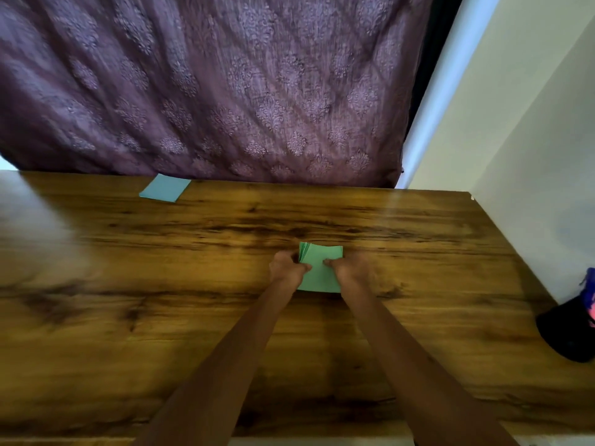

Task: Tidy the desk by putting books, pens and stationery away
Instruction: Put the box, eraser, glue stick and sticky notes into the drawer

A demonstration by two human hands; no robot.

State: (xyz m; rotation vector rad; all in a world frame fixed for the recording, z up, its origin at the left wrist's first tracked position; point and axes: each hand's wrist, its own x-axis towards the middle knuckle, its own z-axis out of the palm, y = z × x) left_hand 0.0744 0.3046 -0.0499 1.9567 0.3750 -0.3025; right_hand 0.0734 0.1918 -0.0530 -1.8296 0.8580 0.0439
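A stack of green paper notes (320, 272) lies near the middle of the wooden desk (161, 284). My left hand (286, 268) grips its left edge, where the sheets fan slightly apart. My right hand (349, 268) pinches the stack's right side with thumb and fingers on top. A second, light blue pad of notes (165, 192) lies flat at the desk's far edge, to the left, apart from both hands.
A purple patterned curtain (225, 91) hangs behind the desk. A white wall (531, 156) borders the desk on the right. A dark holder (570, 329) with blue and pink items stands at the right edge near the wall.
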